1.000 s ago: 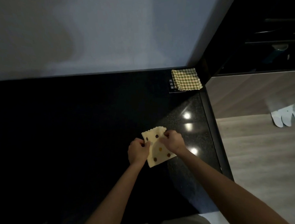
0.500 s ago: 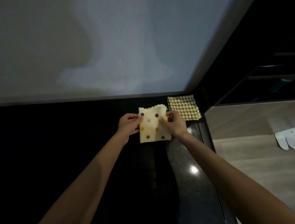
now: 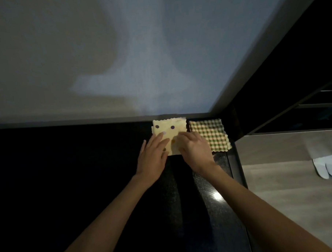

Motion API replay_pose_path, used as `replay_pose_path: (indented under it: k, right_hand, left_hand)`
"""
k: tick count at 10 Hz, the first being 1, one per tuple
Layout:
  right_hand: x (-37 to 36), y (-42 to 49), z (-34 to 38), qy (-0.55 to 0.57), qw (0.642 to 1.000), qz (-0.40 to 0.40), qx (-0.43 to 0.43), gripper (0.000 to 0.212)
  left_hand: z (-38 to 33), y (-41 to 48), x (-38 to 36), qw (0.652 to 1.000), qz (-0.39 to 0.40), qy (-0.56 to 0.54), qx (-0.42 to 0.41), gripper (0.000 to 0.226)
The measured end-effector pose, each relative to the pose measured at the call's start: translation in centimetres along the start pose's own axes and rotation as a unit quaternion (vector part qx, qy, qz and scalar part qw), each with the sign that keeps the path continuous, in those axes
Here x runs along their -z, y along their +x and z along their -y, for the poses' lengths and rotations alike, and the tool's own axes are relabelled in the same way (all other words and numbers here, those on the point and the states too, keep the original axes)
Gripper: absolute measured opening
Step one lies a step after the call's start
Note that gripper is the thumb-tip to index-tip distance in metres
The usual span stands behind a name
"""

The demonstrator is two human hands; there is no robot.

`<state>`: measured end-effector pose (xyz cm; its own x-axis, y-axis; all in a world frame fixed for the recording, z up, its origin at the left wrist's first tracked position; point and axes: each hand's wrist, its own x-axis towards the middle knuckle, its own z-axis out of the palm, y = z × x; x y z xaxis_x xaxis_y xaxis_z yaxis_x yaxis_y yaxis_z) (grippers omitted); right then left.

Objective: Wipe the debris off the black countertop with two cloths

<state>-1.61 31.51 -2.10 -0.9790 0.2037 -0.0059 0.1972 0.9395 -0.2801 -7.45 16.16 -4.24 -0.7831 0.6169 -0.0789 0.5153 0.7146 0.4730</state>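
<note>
A folded cream cloth with coloured dots lies flat on the black countertop against the back wall. My left hand rests on its lower left part with straight fingers. My right hand lies over its lower right part, fingers bent slightly on the fabric. Right beside it, touching or nearly so, lies a folded green-and-cream checked cloth in the counter's back right corner. No debris is visible on the dark surface.
A pale wall rises behind the counter. The counter's right edge drops to a wooden floor, where a white object lies. Dark shelving stands at the upper right.
The dotted cloth went from being held up in both hands to lying flat by the wall next to the checked cloth. Both hands now rest on top of it.
</note>
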Motion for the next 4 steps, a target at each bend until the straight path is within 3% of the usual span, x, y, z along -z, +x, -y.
replay_pose_path:
  k: [2, 3, 4]
  right_hand:
    - [-0.3, -0.5, 0.0, -0.051, 0.997, 0.048, -0.017, 0.04]
    - [0.5, -0.4, 0.6, -0.002, 0.999, 0.044, -0.01, 0.042]
    - [2.5, -2.0, 1.0, 0.047, 0.999, 0.013, -0.016, 0.043]
  left_hand:
    - [0.7, 0.6, 0.4, 0.99, 0.07, 0.125, 0.009, 0.052]
    - [0.3, 0.5, 2.5, 0.989, 0.086, 0.123, -0.001, 0.054]
    - [-0.2, -2.2, 4.6, 0.999, 0.035, 0.017, 0.01, 0.056]
